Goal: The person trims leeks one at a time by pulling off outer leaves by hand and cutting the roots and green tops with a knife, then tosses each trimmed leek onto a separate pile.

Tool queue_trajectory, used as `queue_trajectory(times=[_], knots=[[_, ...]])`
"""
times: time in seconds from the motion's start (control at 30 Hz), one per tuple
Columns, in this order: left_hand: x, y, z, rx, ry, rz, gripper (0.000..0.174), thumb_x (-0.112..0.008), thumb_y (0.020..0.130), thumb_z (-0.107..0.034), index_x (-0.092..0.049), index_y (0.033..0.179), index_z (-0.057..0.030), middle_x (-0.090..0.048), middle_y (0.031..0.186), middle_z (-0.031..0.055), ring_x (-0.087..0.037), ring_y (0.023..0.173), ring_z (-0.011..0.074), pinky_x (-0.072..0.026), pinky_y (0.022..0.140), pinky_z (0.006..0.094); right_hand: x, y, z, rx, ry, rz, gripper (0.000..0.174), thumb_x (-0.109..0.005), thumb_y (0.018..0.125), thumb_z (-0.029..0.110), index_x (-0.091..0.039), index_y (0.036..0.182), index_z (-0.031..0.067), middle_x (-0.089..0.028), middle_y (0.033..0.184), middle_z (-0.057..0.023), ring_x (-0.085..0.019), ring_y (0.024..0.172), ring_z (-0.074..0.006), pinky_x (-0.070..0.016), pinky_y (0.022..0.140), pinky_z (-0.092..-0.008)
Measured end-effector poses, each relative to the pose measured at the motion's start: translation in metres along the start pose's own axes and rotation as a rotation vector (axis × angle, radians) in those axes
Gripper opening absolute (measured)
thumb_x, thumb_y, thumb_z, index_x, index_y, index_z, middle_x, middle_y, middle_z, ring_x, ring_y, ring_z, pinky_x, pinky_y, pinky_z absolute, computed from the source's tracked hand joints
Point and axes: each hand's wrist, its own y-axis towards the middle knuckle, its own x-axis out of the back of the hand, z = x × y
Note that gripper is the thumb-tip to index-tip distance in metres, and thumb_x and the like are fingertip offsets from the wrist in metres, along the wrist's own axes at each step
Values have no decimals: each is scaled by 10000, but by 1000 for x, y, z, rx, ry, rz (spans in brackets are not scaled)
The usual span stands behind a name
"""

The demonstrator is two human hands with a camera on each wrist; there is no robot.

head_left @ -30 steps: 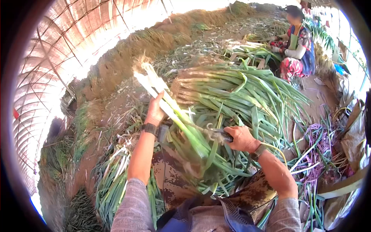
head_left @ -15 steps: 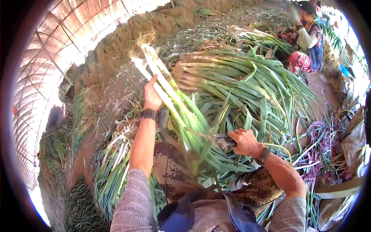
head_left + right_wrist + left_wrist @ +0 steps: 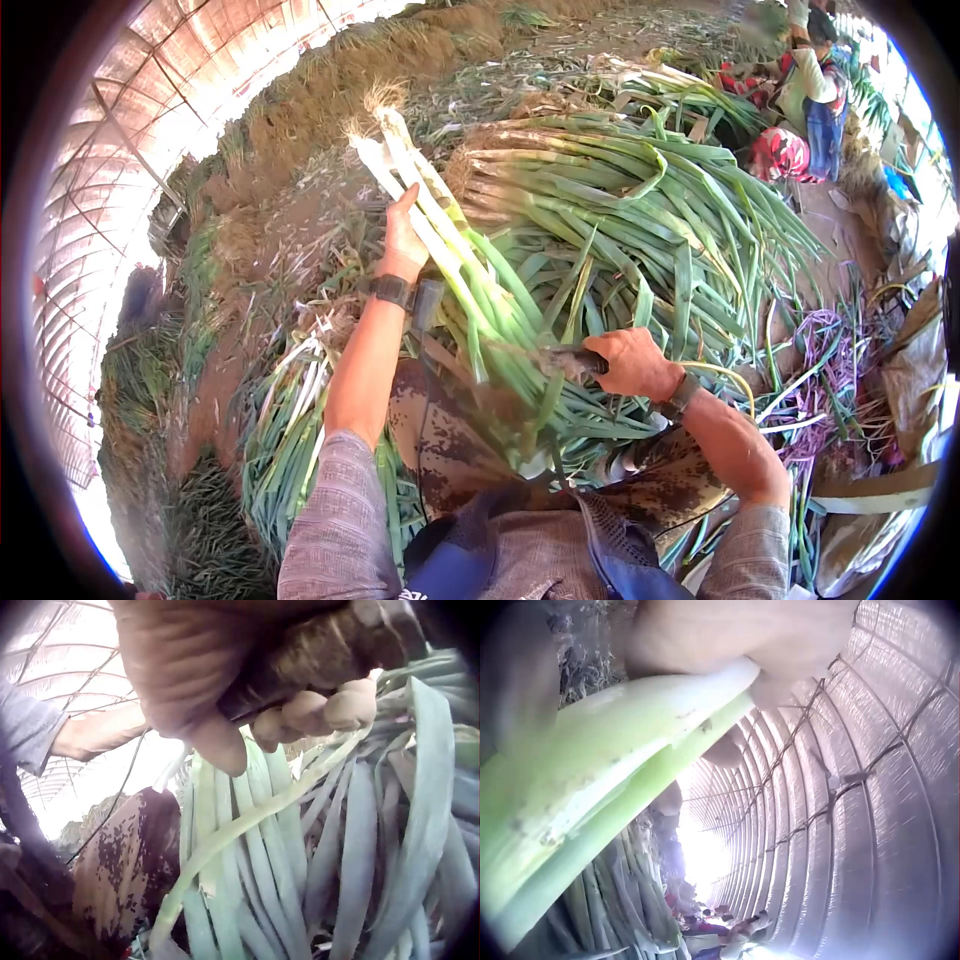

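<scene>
While their roots (image 3: 385,97) point to eleven o'clock, long leeks (image 3: 470,280) slant across the centre toward five. Left hand (image 3: 405,240), between ten and eleven: fingers curled firmly round the pale stalks. Right hand (image 3: 635,362), four o'clock: fingers wrapped round a dark-handled tool (image 3: 580,360), its far end blurred at the leaves. Leek heap (image 3: 620,190), two o'clock. Smaller bundle (image 3: 283,465), eight o'clock. Purple strands (image 3: 822,345), just past three. Second person (image 3: 822,110), two o'clock, beyond the heap.

Long onions (image 3: 465,280): I see pale stalks held aslant, shaggy roots at the far end, green leaves trailing nearer.
Dark-handled tool (image 3: 580,361): sideways over the leaves in my head view; its far end I find blurred.
</scene>
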Motion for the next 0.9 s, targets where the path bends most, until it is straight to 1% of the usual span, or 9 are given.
queue_trajectory(times=[0.07, 0.23, 0.4, 0.5, 0.63, 0.73, 0.77, 0.8, 0.9], knots=[[-8, -4, 1, -16, 1, 44, 247, -589, 967, -279, -626, 1103, -76, -680, 971, 81, -667, 847, 231, -560, 765, 419, -3, -1, -1, -14, 30, -39, 176, -676, 723, 159, -659, 887, 98, -658, 742, -142, -654, 718, -365, -498, 605, -491], [-15, -9, -10, 81, -84, 195, 263, -530, 993, -345, -586, 1083, -104, -589, 813, 26, -598, 742, 218, -543, 741, 491, 0, -9, 2, 10, 68, -119, 249, -722, 721, 167, -650, 939, 70, -669, 778, -113, -657, 736, -353, -502, 619, -463], [25, 25, -7, 10, -67, -58, 229, -555, 985, -358, -541, 1018, -132, -553, 814, 25, -567, 704, 211, -532, 682, 479, -4, -18, 3, -27, -31, -200, 337, -743, 726, 178, -624, 1021, 66, -671, 836, -116, -662, 776, -346, -505, 654, -454], [75, 53, 13, -250, -23, -512, 223, -637, 938, -303, -538, 1007, -115, -533, 828, 32, -586, 752, 217, -522, 680, 436, -5, -25, 4, -125, -43, -190, 315, -733, 738, 183, -600, 995, 57, -667, 840, -129, -658, 781, -357, -501, 663, -464], [70, 34, 26, -278, 12, -701, 266, -671, 924, -290, -553, 1028, -76, -515, 904, 34, -547, 824, 208, -502, 727, 428, -15, -22, -1, -152, -20, -107, 293, -719, 752, 192, -591, 973, 48, -657, 802, -164, -649, 763, -391, -491, 665, -485], [66, 30, 34, -249, 147, -758, 377, -618, 954, -312, -601, 1101, 35, -597, 970, 109, -587, 805, 247, -510, 683, 438, -11, -16, 0, -190, -38, -114, 290, -692, 757, 197, -590, 991, 60, -670, 822, -164, -658, 792, -384, -496, 698, -490], [63, 28, 30, -201, 62, -742, 309, -710, 910, -277, -577, 1064, -45, -552, 939, 48, -534, 812, 211, -493, 737, 451, -11, -15, -1, -192, -39, -110, 290, -692, 757, 197, -590, 991, 60, -670, 822, -164, -658, 792, -384, -496, 698, -490], [57, 26, 31, -200, 61, -743, 309, -710, 910, -277, -577, 1064, -45, -552, 939, 48, -534, 812, 211, -493, 737, 451, -11, -14, -1, -202, -39, -111, 280, -703, 762, 203, -597, 975, 57, -669, 808, -166, -656, 780, -387, -495, 690, -491], [58, 30, 38, -229, 225, -602, 370, -720, 907, -234, -585, 1104, 49, -615, 995, 102, -601, 882, 244, -520, 757, 411, -15, -10, -8, -229, -30, -102, 276, -717, 774, 226, -617, 968, 58, -676, 802, -168, -657, 778, -387, -496, 685, -489]])
